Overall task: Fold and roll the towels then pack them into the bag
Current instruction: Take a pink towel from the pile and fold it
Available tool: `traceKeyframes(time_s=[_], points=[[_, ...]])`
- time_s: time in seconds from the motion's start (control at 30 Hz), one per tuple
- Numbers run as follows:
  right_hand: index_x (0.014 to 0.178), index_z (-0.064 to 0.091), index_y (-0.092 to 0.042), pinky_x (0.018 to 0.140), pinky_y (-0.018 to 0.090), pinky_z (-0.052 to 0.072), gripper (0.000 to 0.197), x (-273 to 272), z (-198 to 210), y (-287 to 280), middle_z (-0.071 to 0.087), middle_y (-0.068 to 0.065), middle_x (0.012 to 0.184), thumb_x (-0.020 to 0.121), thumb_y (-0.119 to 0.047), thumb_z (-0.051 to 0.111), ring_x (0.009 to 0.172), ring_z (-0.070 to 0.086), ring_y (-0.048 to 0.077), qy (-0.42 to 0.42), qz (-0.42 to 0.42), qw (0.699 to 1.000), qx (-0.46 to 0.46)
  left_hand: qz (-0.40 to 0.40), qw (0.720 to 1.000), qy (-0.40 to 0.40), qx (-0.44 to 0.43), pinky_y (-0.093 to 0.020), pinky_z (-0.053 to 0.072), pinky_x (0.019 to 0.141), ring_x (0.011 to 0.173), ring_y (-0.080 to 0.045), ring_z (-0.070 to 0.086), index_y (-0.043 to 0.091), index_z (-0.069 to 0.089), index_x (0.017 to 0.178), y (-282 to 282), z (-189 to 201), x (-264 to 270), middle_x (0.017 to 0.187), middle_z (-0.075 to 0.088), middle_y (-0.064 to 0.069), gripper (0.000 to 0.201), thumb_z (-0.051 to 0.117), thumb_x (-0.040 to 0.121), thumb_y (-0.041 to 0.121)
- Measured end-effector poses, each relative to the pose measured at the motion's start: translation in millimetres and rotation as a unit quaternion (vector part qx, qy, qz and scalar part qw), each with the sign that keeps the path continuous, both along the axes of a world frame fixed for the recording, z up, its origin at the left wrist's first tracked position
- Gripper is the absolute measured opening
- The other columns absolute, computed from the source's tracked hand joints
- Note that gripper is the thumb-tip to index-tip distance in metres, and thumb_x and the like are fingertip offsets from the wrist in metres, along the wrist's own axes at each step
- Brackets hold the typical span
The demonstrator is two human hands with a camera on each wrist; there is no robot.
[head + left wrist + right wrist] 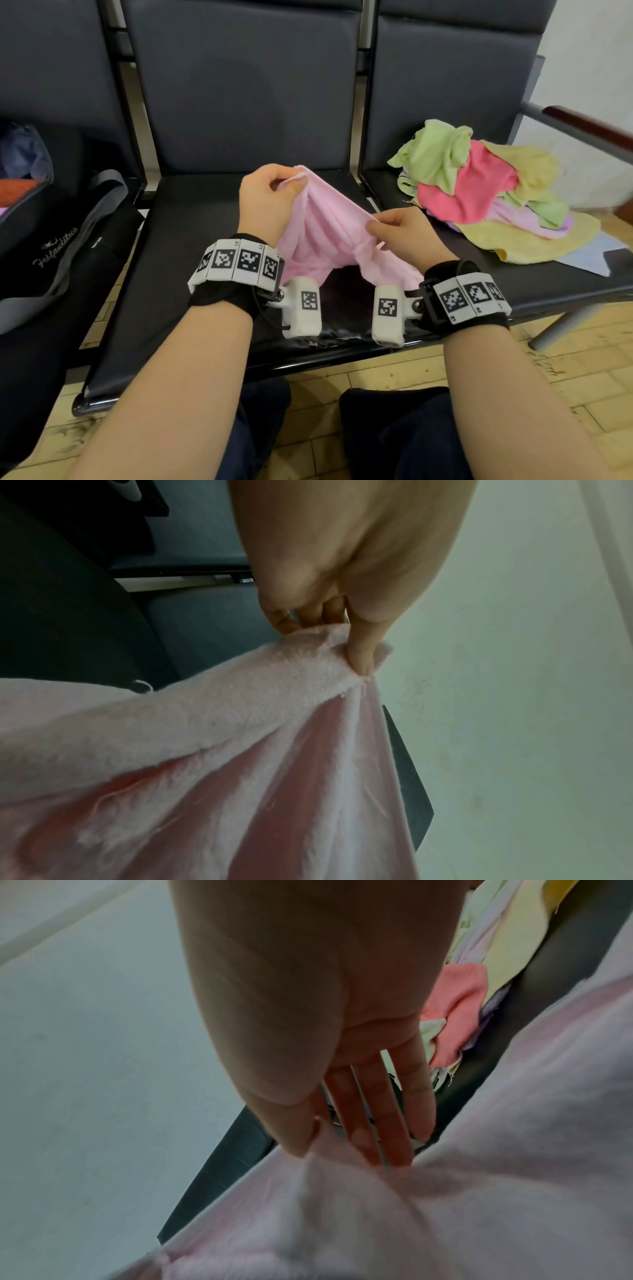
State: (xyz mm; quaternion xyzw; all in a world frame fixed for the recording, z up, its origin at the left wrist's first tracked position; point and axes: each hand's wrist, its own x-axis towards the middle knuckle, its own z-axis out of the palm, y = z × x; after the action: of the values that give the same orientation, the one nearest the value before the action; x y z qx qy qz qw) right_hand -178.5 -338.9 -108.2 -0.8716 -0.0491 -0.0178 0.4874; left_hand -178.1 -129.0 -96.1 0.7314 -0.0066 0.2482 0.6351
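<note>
A light pink towel (325, 236) hangs between both hands above the middle seat (191, 240) of a dark bench. My left hand (270, 195) pinches its upper corner between thumb and curled fingers; the left wrist view shows that pinch on the pink towel (240, 723). My right hand (404, 229) pinches the towel's edge lower and to the right, thumb against the fingers, and the right wrist view shows the fingertips (394, 1153) on the pink towel (445, 1218). A black bag (41, 219) stands open on the left seat with folded cloth inside.
A loose pile of towels (486, 192), green, coral, yellow and lilac, lies on the right seat. A paper sheet (596, 257) sticks out under it. A wooden armrest (589, 126) bounds the bench at right. My knees and a tiled floor are below.
</note>
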Motion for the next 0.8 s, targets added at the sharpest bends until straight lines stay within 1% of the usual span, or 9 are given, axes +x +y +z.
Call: traceKeyframes(time_s=[0.13, 0.27, 0.33, 0.4, 0.47, 0.53, 0.63, 0.73, 0.8], points=[[0.091, 0.075, -0.01, 0.069, 0.03, 0.051, 0.016, 1, -2, -1, 0.07, 0.002, 0.082, 0.088, -0.01, 0.059, 0.076, 0.06, 0.012, -0.004, -0.006, 1.0, -0.001, 0.057, 0.998, -0.017, -0.038, -0.009, 0.043, 0.066, 0.066, 0.005, 0.056, 0.013, 0.068, 0.085, 9, 0, 5, 0.075, 0.061, 0.011, 0.007, 0.065, 0.086, 0.007], [0.097, 0.071, -0.013, 0.053, 0.023, 0.045, 0.013, -2, 4, 4, 0.065, 0.008, 0.076, 0.091, -0.009, 0.061, 0.056, 0.058, 0.01, 0.011, 0.025, 0.999, 0.031, 0.067, 0.998, -0.014, -0.015, -0.011, 0.046, 0.073, 0.077, -0.002, 0.058, 0.006, 0.07, 0.092, 17, -4, 8, 0.085, 0.064, 0.004, 0.009, 0.065, 0.086, 0.011], [0.108, 0.068, -0.015, 0.049, 0.025, 0.048, 0.024, -5, 9, 7, 0.062, 0.005, 0.063, 0.09, -0.002, 0.058, 0.05, 0.059, 0.014, 0.01, 0.046, 0.996, 0.079, 0.086, 0.996, -0.018, 0.029, -0.009, 0.043, 0.078, 0.09, -0.007, 0.055, 0.01, 0.072, 0.09, 17, -8, 9, 0.098, 0.062, -0.001, 0.009, 0.067, 0.085, 0.016], [0.1, 0.07, -0.014, 0.05, 0.028, 0.052, 0.026, -10, 16, 12, 0.058, 0.0, 0.057, 0.09, 0.004, 0.054, 0.051, 0.059, 0.015, 0.011, 0.07, 0.98, 0.185, 0.085, 0.995, -0.016, 0.044, -0.008, 0.04, 0.077, 0.091, -0.006, 0.055, 0.015, 0.073, 0.089, 15, -6, 8, 0.097, 0.062, 0.002, 0.008, 0.068, 0.084, 0.019], [0.094, 0.071, -0.01, 0.058, 0.028, 0.057, 0.025, -14, 24, 17, 0.065, 0.004, 0.07, 0.092, 0.005, 0.05, 0.063, 0.065, 0.016, 0.019, 0.102, 0.936, 0.335, 0.044, 0.999, 0.002, 0.004, -0.009, 0.043, 0.074, 0.078, 0.003, 0.057, 0.01, 0.071, 0.09, 10, 0, 3, 0.085, 0.062, 0.009, 0.007, 0.067, 0.085, 0.014], [0.111, 0.065, -0.003, 0.078, 0.031, 0.058, 0.026, -15, 30, 17, 0.07, 0.014, 0.104, 0.093, 0.001, 0.046, 0.096, 0.069, 0.025, 0.027, 0.152, 0.89, 0.43, 0.016, 0.999, 0.009, -0.034, -0.013, 0.048, 0.072, 0.072, 0.005, 0.059, 0.012, 0.069, 0.087, 6, 6, -2, 0.08, 0.064, 0.008, 0.002, 0.067, 0.086, 0.013], [0.125, 0.056, 0.001, 0.094, 0.034, 0.052, 0.033, -13, 29, 20, 0.063, 0.017, 0.125, 0.092, -0.001, 0.051, 0.117, 0.061, 0.026, 0.011, 0.182, 0.902, 0.392, -0.006, 0.998, 0.021, -0.056, -0.017, 0.051, 0.071, 0.072, 0.002, 0.061, 0.019, 0.066, 0.082, 1, 11, -8, 0.08, 0.066, 0.005, 0.005, 0.069, 0.087, 0.017], [0.107, 0.067, -0.002, 0.076, 0.028, 0.056, 0.018, -10, 20, 25, 0.073, 0.015, 0.096, 0.093, -0.009, 0.058, 0.087, 0.071, 0.024, 0.002, 0.119, 0.947, 0.298, -0.041, 0.997, 0.046, -0.046, -0.021, 0.053, 0.073, 0.067, 0.005, 0.062, 0.025, 0.066, 0.079, -1, 14, -12, 0.076, 0.067, 0.009, 0.014, 0.065, 0.089, 0.016], [0.091, 0.07, -0.008, 0.056, 0.021, 0.049, 0.011, -9, 18, 26, 0.071, 0.006, 0.07, 0.093, -0.009, 0.059, 0.057, 0.064, 0.015, -0.019, 0.108, 0.97, 0.216, -0.068, 0.996, 0.06, -0.027, -0.03, 0.056, 0.078, 0.074, -0.005, 0.066, 0.023, 0.068, 0.08, -3, 14, -14, 0.078, 0.069, 0.004, 0.017, 0.062, 0.092, 0.014]])
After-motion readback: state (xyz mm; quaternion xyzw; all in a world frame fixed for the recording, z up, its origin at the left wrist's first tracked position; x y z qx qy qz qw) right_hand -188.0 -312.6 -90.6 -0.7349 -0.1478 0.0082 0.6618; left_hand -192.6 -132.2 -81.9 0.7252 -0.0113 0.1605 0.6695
